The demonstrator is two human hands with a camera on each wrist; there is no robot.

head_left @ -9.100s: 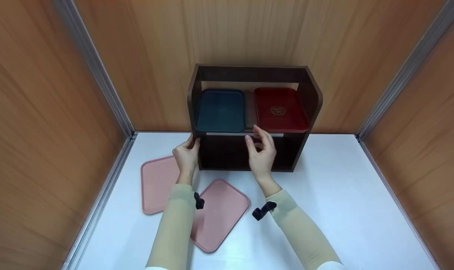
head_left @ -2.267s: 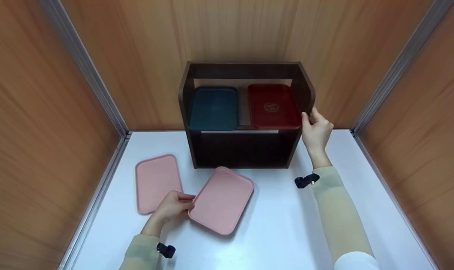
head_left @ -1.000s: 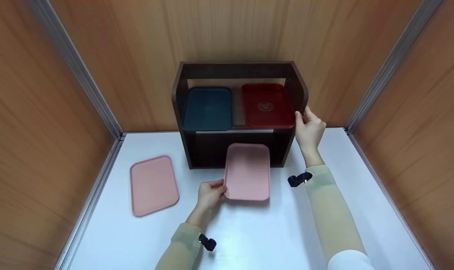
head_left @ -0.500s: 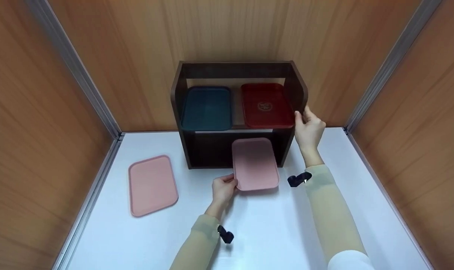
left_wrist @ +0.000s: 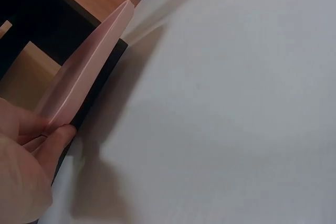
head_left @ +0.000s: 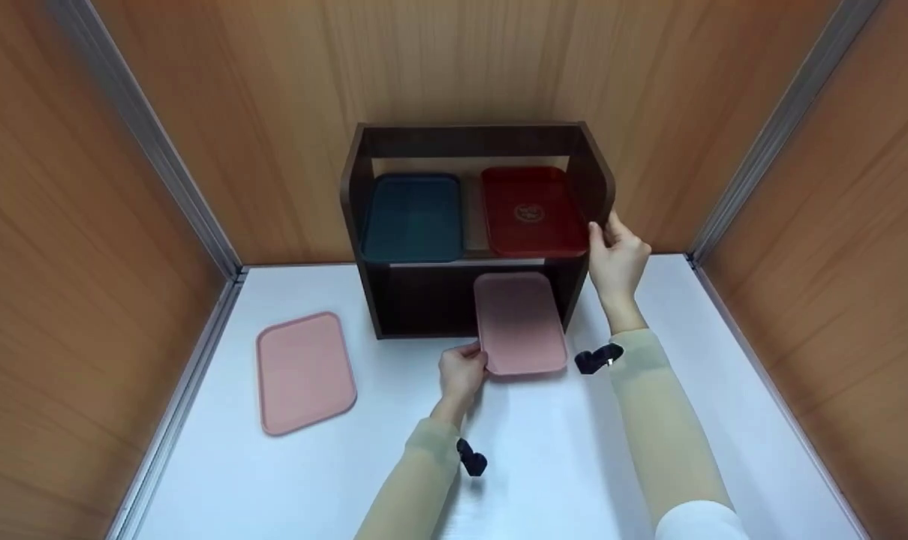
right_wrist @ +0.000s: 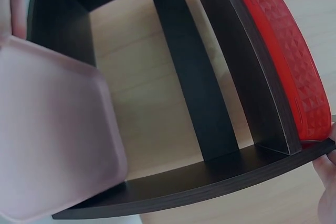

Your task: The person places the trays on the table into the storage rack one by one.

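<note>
At 9 o'clock on the tabletop a spare pink tray lies flat, well apart from the hands. Toward centre, the left hand pinches the near-left corner of a second pink tray, fingers curled round its rim (the left wrist view shows the thumb under the edge). Its far end sits at the mouth of the shelf unit's lower bay, right half, so the step in hand looks like sliding it in. At 12 o'clock the upper shelf carries a blue tray and a red tray, side by side. At 2 o'clock the right hand grips the unit's right side panel, fingers curled on its front edge. The next push likely needs the tray level and squared, since its right edge runs close to that panel; leftward the bay shows open room.
</note>
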